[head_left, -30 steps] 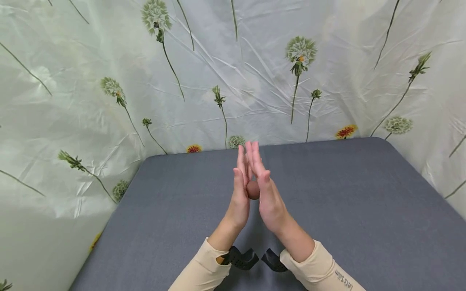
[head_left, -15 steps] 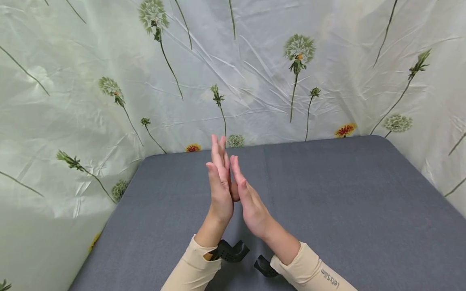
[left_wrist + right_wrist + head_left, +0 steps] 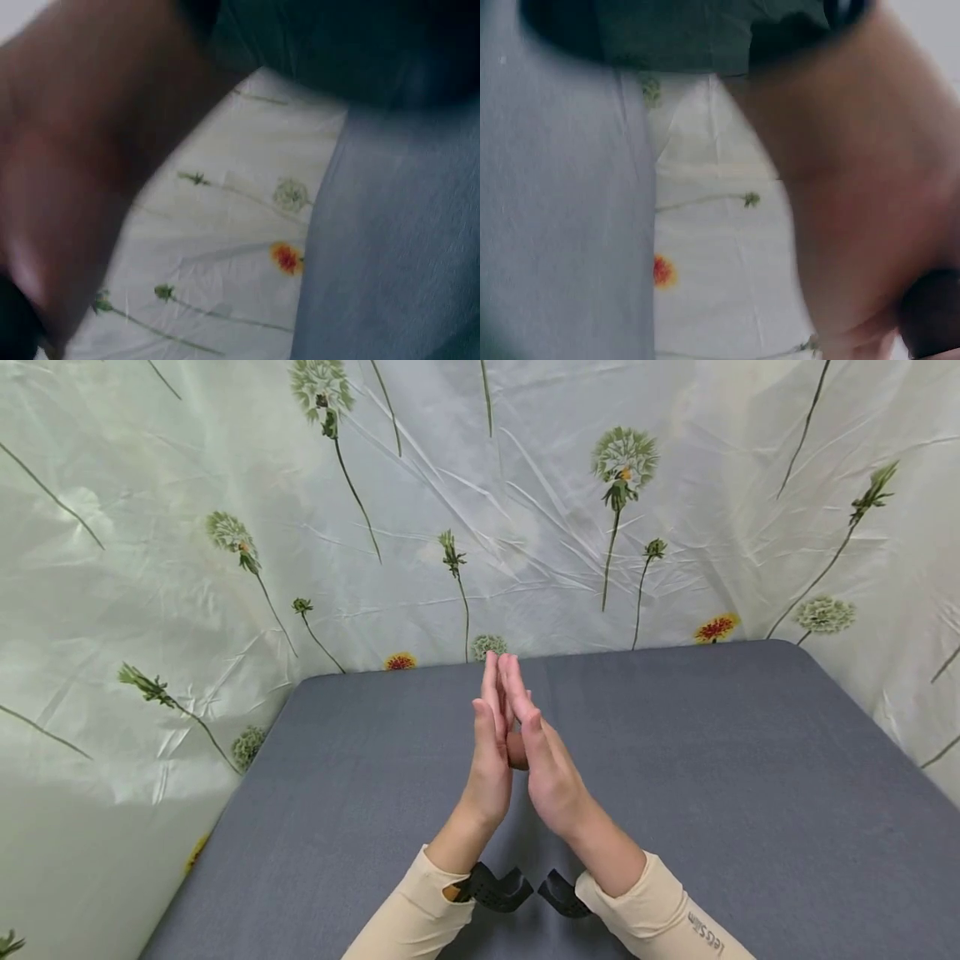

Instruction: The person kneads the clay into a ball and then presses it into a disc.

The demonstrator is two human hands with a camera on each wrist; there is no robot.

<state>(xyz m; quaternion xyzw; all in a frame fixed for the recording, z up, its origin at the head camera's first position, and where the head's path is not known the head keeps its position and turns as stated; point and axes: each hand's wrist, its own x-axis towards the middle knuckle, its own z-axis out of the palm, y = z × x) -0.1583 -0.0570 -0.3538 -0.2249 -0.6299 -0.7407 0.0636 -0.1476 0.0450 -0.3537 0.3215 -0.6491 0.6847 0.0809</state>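
Between the two palms sits a small reddish-brown ball, smooth and clay-like, partly covered by the right hand. My left hand presses flat on its left side with straight fingers pointing up and away. From the other side my right hand leans in, fingers also straight, the fingertips of both hands meeting above the ball. Both hands are raised over the grey table. In the right wrist view the ball shows dark at the lower right corner beside the palm; in the left wrist view the left hand is blurred.
A grey cloth-covered table spreads under the arms. Behind and beside it hangs a pale curtain printed with dandelions. Black wrist mounts sit close to each other below the beige sleeves.
Both hands slide back and forth against each other with the ball between them. They shifted left with the left fingertips higher, then came back right, fingertips level again.
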